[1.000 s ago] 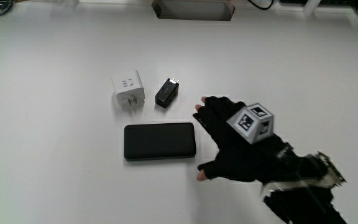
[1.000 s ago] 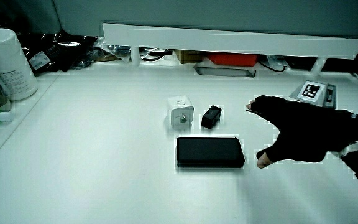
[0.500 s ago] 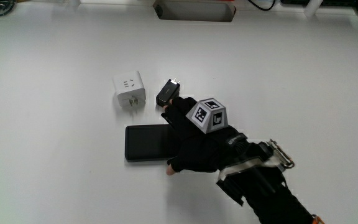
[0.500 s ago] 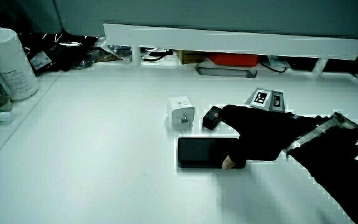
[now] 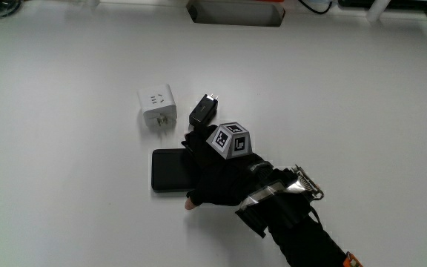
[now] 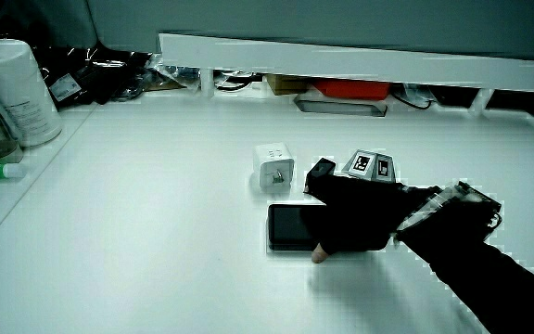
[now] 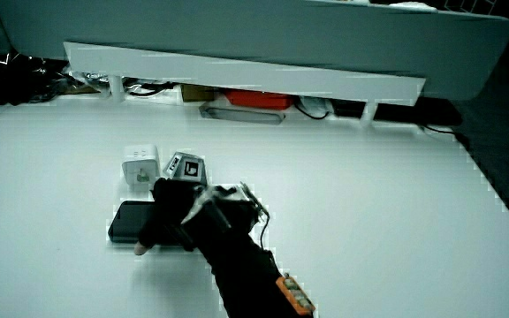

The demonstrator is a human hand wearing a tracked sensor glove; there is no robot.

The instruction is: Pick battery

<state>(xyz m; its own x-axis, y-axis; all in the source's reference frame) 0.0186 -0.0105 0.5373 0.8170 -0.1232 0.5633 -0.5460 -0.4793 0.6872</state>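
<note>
From above, my hand lies flat on the battery, palm down, thumb poking out at its near edge; whether I grip it, I cannot tell. In both side views, the white plug and small black adapter sit just past my knuckles.

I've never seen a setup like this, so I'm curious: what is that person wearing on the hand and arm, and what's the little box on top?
The hand wears a black glove with open fingertips. On its back sits a small cube, grey-white with black square patterns on its faces. At the wrist there is a pale strap with a small metal fitting. The forearm is covered in a dark sleeve.
</note>
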